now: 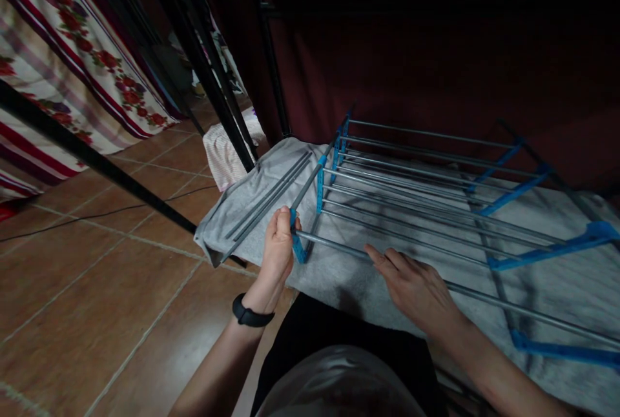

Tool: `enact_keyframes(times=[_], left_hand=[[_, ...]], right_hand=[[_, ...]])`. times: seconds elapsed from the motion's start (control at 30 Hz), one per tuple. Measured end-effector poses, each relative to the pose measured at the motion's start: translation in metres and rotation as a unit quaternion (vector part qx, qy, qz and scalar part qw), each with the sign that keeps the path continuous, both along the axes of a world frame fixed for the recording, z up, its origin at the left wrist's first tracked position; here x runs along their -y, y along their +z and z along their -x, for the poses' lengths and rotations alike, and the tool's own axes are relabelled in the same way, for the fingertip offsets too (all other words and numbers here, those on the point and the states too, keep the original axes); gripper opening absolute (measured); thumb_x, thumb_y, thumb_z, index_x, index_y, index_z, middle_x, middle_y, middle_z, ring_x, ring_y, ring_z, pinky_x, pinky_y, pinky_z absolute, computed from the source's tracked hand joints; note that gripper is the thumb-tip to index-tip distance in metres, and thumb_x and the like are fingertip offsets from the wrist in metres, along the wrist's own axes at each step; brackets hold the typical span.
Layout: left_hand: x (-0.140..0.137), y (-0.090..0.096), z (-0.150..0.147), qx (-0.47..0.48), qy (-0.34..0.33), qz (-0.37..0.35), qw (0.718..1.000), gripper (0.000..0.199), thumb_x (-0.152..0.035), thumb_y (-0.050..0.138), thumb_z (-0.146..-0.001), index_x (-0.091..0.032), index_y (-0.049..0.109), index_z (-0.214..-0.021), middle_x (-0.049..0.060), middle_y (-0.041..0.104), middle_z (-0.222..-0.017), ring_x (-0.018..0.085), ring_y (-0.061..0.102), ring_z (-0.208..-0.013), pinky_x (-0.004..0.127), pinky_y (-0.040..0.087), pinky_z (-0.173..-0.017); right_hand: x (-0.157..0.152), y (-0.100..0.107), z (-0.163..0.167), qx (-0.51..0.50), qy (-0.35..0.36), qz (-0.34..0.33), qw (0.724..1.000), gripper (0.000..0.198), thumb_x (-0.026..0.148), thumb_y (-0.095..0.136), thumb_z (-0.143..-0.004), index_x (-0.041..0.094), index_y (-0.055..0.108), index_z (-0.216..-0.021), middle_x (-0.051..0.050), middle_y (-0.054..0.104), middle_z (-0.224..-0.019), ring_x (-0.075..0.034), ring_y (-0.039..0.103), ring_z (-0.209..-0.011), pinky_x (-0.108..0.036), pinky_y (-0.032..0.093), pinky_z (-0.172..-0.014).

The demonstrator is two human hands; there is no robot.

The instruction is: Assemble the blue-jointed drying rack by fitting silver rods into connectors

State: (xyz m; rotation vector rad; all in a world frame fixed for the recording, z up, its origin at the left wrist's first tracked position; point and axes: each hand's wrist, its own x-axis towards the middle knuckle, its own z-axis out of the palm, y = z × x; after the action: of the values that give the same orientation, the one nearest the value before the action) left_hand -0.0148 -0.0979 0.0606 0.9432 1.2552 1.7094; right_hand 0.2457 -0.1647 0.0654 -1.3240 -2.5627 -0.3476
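A metal rack with blue plastic brackets lies on a grey cloth (387, 304). At its near left corner, my left hand (278, 246) is closed around a blue plastic connector (299, 249), its thumb on top. A grey metal rod (334, 244) runs from that connector to the right. My right hand (416, 284) is wrapped over this rod, with the index finger along it; its palm side is hidden. Several thinner rods (397, 196) span the rack behind, between the left bracket (320, 190) and the right blue bracket (552, 249).
Loose metal rods (271, 197) lie on the cloth at left. Black metal posts (213, 62) rise beyond, and a dark bar (97, 162) slants over the tiled floor (145, 275). A flowered curtain (77, 49) hangs at far left. A thin cable (111, 212) crosses the tiles.
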Motion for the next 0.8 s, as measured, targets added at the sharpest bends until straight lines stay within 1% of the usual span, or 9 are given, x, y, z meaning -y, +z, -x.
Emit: enact_keyframes(times=[0.13,0.27,0.5,0.6,0.8], left_hand=[[0.0032,-0.0019,0.002,-0.026,-0.015,0.003,1.0,0.04,-0.053,0.054,-0.092,-0.019,0.056,-0.072,0.0,0.055,-0.07,0.013,0.051,-0.067,0.025,0.04,-0.067],[0.0038,-0.0037,0.003,-0.032,-0.003,0.003,0.999,0.041,-0.053,0.054,-0.093,-0.018,0.056,-0.071,-0.001,0.054,-0.069,0.013,0.05,-0.067,0.025,0.04,-0.068],[-0.001,-0.006,0.0002,0.026,0.019,0.014,0.999,0.042,-0.057,0.063,-0.086,-0.018,0.056,-0.073,-0.001,0.055,-0.069,0.012,0.051,-0.065,0.024,0.04,-0.065],[-0.0008,-0.0061,0.0001,0.027,0.01,0.017,0.999,0.043,-0.059,0.065,-0.084,-0.018,0.057,-0.074,-0.001,0.055,-0.069,0.012,0.051,-0.064,0.024,0.04,-0.064],[0.0014,-0.0101,0.0004,0.028,0.01,0.02,0.999,0.042,-0.058,0.064,-0.085,-0.018,0.056,-0.074,-0.002,0.054,-0.07,0.012,0.051,-0.066,0.024,0.04,-0.066]], right_hand=[[-0.0013,-0.0009,-0.0008,0.0,-0.003,0.0,1.0,0.054,0.006,0.05,-0.091,0.021,0.051,-0.142,-0.003,0.067,-0.096,-0.014,0.063,-0.077,-0.029,0.044,-0.065],[-0.0021,0.0002,-0.0006,0.006,-0.01,0.002,1.0,0.051,0.007,0.049,-0.093,0.021,0.052,-0.142,-0.004,0.068,-0.097,-0.015,0.063,-0.078,-0.028,0.044,-0.066],[-0.0017,0.0028,-0.0024,0.016,-0.007,0.015,1.0,0.053,0.009,0.048,-0.094,0.023,0.05,-0.146,-0.005,0.068,-0.104,-0.014,0.064,-0.08,-0.027,0.044,-0.067],[-0.0005,0.0039,-0.0026,0.014,-0.003,0.016,1.0,0.054,0.009,0.048,-0.094,0.023,0.05,-0.146,-0.005,0.068,-0.102,-0.014,0.064,-0.081,-0.027,0.045,-0.068],[-0.0003,0.0023,-0.0041,-0.001,0.004,0.022,1.0,0.053,0.008,0.05,-0.093,0.022,0.052,-0.144,-0.005,0.069,-0.101,-0.014,0.064,-0.08,-0.027,0.046,-0.067]])
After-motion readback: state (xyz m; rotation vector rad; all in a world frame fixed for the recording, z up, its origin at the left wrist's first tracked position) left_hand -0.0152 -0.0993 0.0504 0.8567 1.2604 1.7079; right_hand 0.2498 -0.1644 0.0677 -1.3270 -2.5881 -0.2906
